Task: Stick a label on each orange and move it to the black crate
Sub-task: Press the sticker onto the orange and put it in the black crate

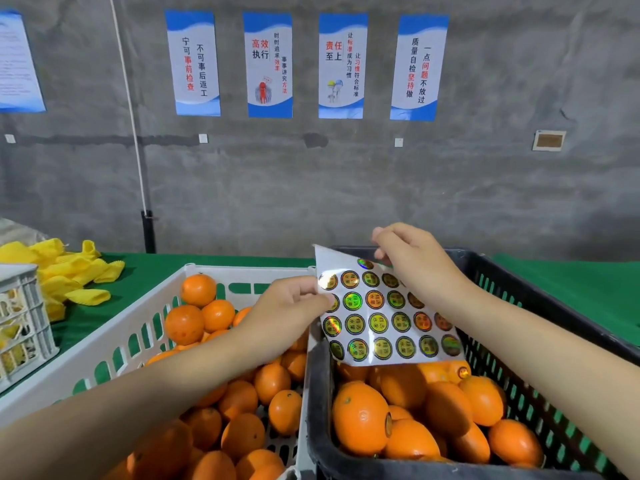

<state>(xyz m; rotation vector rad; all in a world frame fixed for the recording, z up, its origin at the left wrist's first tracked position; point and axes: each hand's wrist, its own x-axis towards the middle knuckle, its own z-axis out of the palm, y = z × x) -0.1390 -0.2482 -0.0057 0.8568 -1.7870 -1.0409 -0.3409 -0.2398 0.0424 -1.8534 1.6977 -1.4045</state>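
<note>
Left hand (287,306): pinches label sheet (377,327) by its left edge.
Right hand (415,261): fingers (384,237) pinch its top row, nearest the labels.

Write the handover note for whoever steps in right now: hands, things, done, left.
Left hand pinches the left edge of the label sheet; right hand pinches at its top, seemingly peeling a label, above the black crate.
Done: moved oranges piled in the black crate, two with labels showing.
Left: many waiting oranges in the white crate to label and move.
</note>
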